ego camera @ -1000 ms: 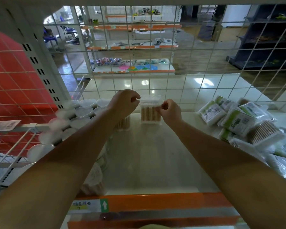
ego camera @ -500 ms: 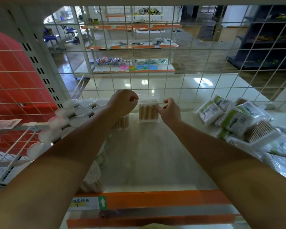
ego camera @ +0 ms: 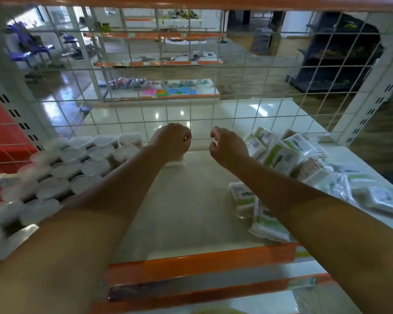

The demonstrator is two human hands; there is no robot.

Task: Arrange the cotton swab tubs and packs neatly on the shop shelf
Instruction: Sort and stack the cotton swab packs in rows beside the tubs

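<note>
The shelf has an orange front edge nearest to the camera, and its pale middle part carries nothing. On the near right, some flat cotton swab packs lie on each other without order, partly hidden by the right forearm. On the left, the round tubs stand close together in rows from the front to the back; this side looks already arranged. Further on the right, a loose heap of packs lies tilted in many directions, so most of the work on this side is left, in my judgement.

At the back of the shelf, the left hand is curled above a small box of swabs, which stands just beside the last tubs. I cannot tell if the fingers touch it. The right hand hangs near, with loosely bent fingers, and holds nothing.

Behind the hands, a white wire grid closes the shelf. Through it one sees a shiny tiled floor, other low shelves with orange edges and colourful goods, purple chairs at the far left, and a dark rack at the far right.
</note>
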